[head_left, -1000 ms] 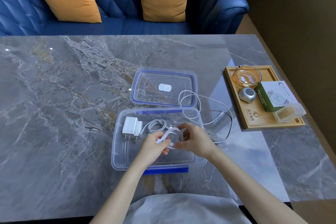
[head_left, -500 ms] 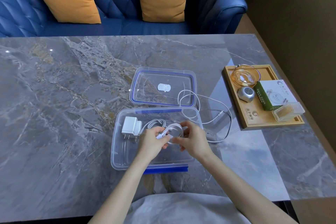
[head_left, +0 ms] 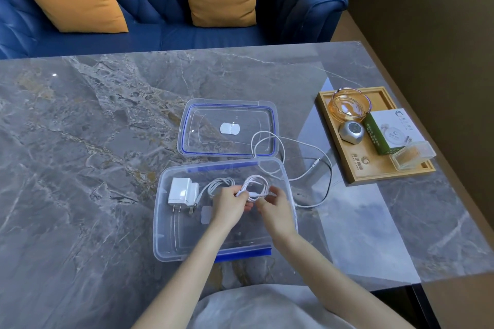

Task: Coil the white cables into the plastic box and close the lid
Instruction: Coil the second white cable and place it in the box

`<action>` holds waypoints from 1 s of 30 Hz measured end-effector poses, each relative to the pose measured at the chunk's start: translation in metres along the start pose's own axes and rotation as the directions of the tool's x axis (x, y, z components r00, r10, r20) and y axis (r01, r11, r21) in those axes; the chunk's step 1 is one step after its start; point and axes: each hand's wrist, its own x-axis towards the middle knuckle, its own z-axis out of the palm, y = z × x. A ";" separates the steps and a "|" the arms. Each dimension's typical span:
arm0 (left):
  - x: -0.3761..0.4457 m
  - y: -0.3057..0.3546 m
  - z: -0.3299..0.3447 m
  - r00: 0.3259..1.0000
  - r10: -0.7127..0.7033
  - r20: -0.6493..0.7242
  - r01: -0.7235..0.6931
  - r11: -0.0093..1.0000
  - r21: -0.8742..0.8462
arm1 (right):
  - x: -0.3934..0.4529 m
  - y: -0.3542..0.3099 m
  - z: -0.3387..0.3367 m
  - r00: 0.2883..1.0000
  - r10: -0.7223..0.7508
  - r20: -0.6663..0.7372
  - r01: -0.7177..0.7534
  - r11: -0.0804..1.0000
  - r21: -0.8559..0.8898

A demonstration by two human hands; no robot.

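Presently, left hand [head_left: 232, 201]: fingers curled round a small loop of white cable [head_left: 256, 186], held above the plastic box [head_left: 171, 224].
Right hand [head_left: 275, 205]: thumb and fingers pinching the same cable at the loop's near side.
Cable run: the free length leaves the box over its right wall, curves across the table [head_left: 80, 168] and loops back over the lid's right corner; its plug end [head_left: 315, 162] lies right of the box.
Box contents: white charger [head_left: 182, 192] at the far left, with 1 further coil [head_left: 217, 185] beside it.
Lid [head_left: 227, 128]: off, flat on the table just beyond the box.
Far right: wooden tray [head_left: 355, 168] bearing a glass dish [head_left: 350, 105] and a carton [head_left: 387, 132].
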 end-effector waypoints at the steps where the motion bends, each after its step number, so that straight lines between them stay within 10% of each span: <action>1: 0.000 0.002 0.003 1.000 0.018 -0.014 -0.018 0.999 0.047 | 0.001 0.000 0.001 1.000 -0.006 -0.005 0.006 1.000 0.004; 19: 0.011 0.012 0.014 0.983 0.139 0.123 -0.185 0.654 0.734 | 0.007 -0.002 0.003 0.998 0.057 -0.004 -0.057 0.998 0.000; 30: 0.009 0.036 0.003 0.982 0.108 0.157 -0.188 0.433 0.881 | -0.011 -0.051 -0.027 0.973 0.023 0.231 0.007 0.992 -0.128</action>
